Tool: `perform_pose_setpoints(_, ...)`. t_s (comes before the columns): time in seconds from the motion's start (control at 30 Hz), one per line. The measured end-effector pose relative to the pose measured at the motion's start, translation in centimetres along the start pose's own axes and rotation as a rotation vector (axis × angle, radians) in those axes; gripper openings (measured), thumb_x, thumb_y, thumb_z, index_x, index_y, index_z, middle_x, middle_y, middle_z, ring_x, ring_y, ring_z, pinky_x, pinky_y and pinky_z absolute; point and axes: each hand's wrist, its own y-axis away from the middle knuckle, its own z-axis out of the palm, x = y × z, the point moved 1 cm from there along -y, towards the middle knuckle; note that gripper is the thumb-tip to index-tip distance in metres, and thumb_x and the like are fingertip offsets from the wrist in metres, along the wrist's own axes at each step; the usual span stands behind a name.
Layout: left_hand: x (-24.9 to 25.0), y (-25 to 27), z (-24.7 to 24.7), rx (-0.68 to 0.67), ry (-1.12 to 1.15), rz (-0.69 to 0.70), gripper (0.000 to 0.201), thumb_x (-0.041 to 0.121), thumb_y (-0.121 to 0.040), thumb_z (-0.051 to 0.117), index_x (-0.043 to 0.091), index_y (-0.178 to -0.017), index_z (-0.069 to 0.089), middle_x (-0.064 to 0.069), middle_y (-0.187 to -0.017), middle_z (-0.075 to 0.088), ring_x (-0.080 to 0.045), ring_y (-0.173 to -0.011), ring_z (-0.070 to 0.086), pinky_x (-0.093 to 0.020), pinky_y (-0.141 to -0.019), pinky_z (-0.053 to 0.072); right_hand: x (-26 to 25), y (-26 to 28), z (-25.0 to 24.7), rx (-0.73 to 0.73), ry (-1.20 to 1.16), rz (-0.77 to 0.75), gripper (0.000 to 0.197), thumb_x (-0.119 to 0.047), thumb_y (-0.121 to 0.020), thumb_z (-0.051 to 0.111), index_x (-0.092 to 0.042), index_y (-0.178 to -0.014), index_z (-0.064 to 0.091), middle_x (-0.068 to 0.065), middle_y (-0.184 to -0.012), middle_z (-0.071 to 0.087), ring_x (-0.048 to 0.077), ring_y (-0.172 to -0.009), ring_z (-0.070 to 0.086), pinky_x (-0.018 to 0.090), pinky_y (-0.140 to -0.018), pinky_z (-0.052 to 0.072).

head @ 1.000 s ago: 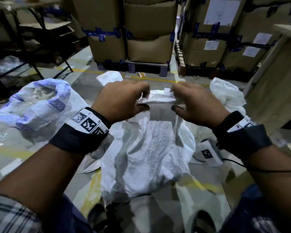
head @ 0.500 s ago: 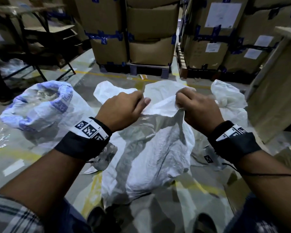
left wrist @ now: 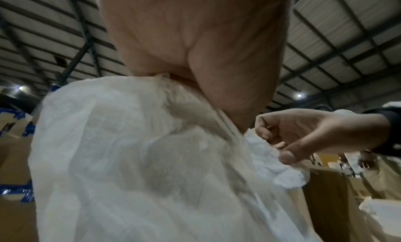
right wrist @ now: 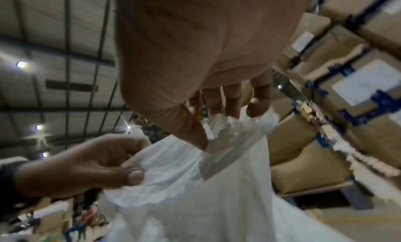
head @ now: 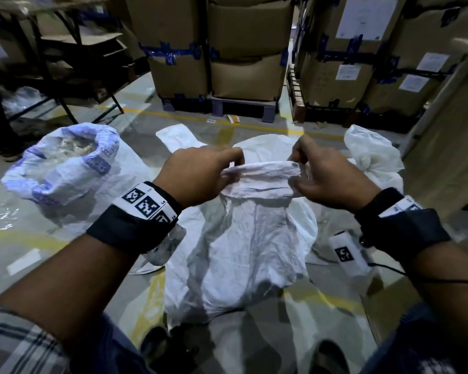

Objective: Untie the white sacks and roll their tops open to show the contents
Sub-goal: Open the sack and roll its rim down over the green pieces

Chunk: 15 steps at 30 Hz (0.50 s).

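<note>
A white woven sack point(head: 249, 247) stands on the floor in front of me. Its top edge is folded over into a rolled band point(head: 262, 175). My left hand point(head: 200, 176) pinches the left end of that band, and my right hand point(head: 327, 176) pinches the right end. In the left wrist view the sack point(left wrist: 141, 160) fills the frame under my palm, with the right hand point(left wrist: 308, 136) pinching the rim. In the right wrist view the sack point(right wrist: 217, 194) hangs below my fingers, and the left hand point(right wrist: 91, 165) grips its rim. The sack's contents are hidden.
A second white sack point(head: 65, 174) with blue print stands at the left, its top rolled open. Another white bag point(head: 373, 155) lies at the right. Taped cardboard boxes point(head: 243, 49) on pallets stand behind. A wooden panel point(head: 443, 136) rises at the right.
The flat flap of the sack's top that both hands held has been turned over into a rolled band, and the hands have moved apart to its two ends.
</note>
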Motion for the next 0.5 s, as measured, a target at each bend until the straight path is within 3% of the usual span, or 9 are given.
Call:
perform_pose_setpoints(0.1,1.1,0.1,-1.0,0.113,-0.133,0.100,0.011,0.035,-0.099,0.049,0.030,-0.107,0.055,0.006,-0.102,0.059,-0.025,-0.087,0.061,-0.036,-0.053,0.044,0.6,-0.1,-0.3,-0.145,0.169,0.096,0.049,-0.035,-0.080,0.078,-0.024,-0.119,0.049,0.000,-0.099,0.063,0.026,-0.095,0.059,0.041,-0.077,0.052)
perform_pose_setpoints(0.17,1.4,0.2,-1.6,0.265,-0.212,0.152,0.011,0.023,-0.100,0.049,0.022,-0.100,0.060,-0.001,-0.095,0.060,-0.028,-0.078,0.060,-0.040,-0.050,0.044,0.7,-0.1,-0.6,-0.141,0.308,0.127,0.042,-0.039,-0.085,0.072,-0.026,-0.123,0.057,0.003,-0.097,0.068,0.030,-0.097,0.062,0.043,-0.078,0.054)
perform_pose_setpoints(0.23,1.1,0.4,-2.4,0.474,-0.301,0.204,0.015,0.017,-0.100,0.051,0.017,-0.092,0.063,-0.006,-0.089,0.062,-0.029,-0.070,0.056,-0.040,-0.046,0.041,0.3,0.1,-1.9,0.114,0.362,0.044,0.026,-0.033,-0.086,0.067,-0.023,-0.110,0.066,0.007,-0.090,0.068,0.036,-0.088,0.064,0.044,-0.070,0.053)
perform_pose_setpoints(0.3,0.1,0.3,-3.0,0.599,-0.305,0.193,0.013,0.013,-0.098,0.053,0.017,-0.091,0.062,-0.007,-0.093,0.063,-0.029,-0.070,0.057,-0.040,-0.045,0.039,-0.1,0.7,-3.0,0.402,0.417,-0.074,0.022,-0.029,-0.085,0.059,-0.021,-0.104,0.065,0.006,-0.090,0.065,0.036,-0.081,0.062,0.043,-0.061,0.051)
perform_pose_setpoints(0.37,-0.7,0.1,-3.0,0.600,-0.263,0.112,0.009,0.013,-0.098,0.052,0.019,-0.094,0.058,-0.003,-0.113,0.065,-0.027,-0.074,0.061,-0.037,-0.044,0.038,-0.6,0.9,-2.7,0.515,0.537,-0.143,0.020,-0.023,-0.091,0.050,-0.018,-0.105,0.064,0.006,-0.096,0.063,0.034,-0.086,0.057,0.041,-0.062,0.049)
perform_pose_setpoints(0.43,-0.9,-0.2,-2.1,0.511,-0.244,0.036,0.008,0.014,-0.096,0.053,0.020,-0.100,0.057,0.004,-0.130,0.063,-0.027,-0.071,0.065,-0.030,-0.045,0.033,-0.1,0.4,-1.5,0.459,0.660,-0.135,0.021,-0.017,-0.097,0.047,-0.014,-0.106,0.066,0.009,-0.101,0.064,0.035,-0.096,0.054,0.043,-0.075,0.043)
perform_pose_setpoints(0.47,-0.8,-0.2,-1.5,0.468,-0.222,0.014,0.014,0.013,-0.093,0.057,0.020,-0.104,0.058,0.003,-0.122,0.068,-0.030,-0.064,0.065,-0.029,-0.045,0.032,0.3,0.2,-1.0,0.418,0.697,-0.114,0.022,-0.018,-0.098,0.046,-0.013,-0.104,0.066,0.009,-0.102,0.065,0.035,-0.099,0.054,0.044,-0.081,0.039)
perform_pose_setpoints(0.5,-0.6,-0.2,-0.9,0.435,-0.197,-0.004,0.021,0.011,-0.088,0.063,0.019,-0.106,0.058,-0.001,-0.102,0.073,-0.032,-0.056,0.063,-0.029,-0.043,0.033,0.6,0.1,-0.5,0.397,0.722,-0.097,0.021,-0.019,-0.097,0.046,-0.014,-0.100,0.066,0.008,-0.101,0.064,0.034,-0.101,0.055,0.044,-0.085,0.035)
